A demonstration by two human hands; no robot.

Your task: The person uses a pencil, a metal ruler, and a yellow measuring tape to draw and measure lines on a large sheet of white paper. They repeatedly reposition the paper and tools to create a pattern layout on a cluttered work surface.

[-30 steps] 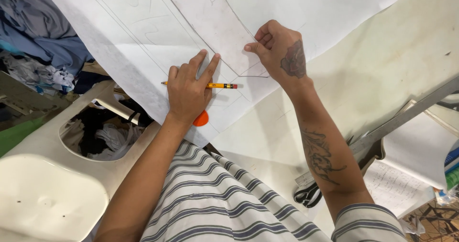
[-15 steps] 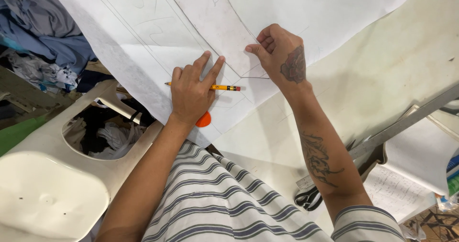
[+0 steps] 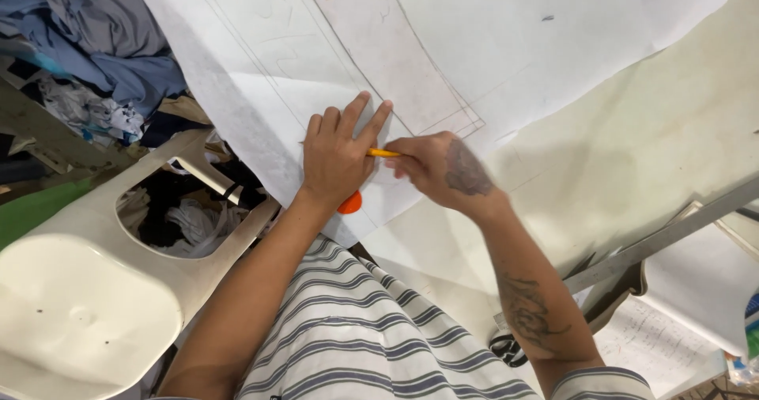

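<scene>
We press our left hand (image 3: 336, 159) flat, fingers spread, on the pattern paper (image 3: 261, 92). Our right hand (image 3: 439, 171), just beside it, pinches the yellow pencil (image 3: 383, 153) lying on that paper.

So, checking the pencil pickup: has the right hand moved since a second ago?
Yes. The right hand came back along the paper to the yellow pencil beside the left hand.

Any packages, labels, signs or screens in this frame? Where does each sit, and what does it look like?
No packages, signs or screens.
Handwritten sheet: lower right beside the right arm, white with faint pencilled lines.
Pattern paper: on the table ahead, white with drawn outlines, left hand flat on it.
</scene>
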